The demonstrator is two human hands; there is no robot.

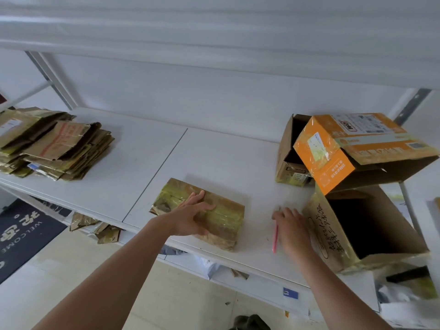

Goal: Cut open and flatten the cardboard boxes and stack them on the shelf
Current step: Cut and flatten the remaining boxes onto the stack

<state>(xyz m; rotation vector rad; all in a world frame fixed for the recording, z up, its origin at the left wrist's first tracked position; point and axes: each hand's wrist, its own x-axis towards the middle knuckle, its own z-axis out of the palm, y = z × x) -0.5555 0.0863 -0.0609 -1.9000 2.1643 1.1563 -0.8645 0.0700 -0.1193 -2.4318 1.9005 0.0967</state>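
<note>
The left hand (192, 214) lies with spread fingers on the taped box (202, 213) at the shelf (214, 158) front edge, probably to steady it, while the right hand (291, 228) beside it pinches a pink cutter (275, 236).

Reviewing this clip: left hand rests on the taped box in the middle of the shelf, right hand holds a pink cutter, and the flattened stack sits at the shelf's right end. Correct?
Not quite. In the head view the flattened stack sits at the shelf's left end; opened boxes occupy the right. The left hand on the taped box and the right hand holding the pink cutter are correct.
</note>
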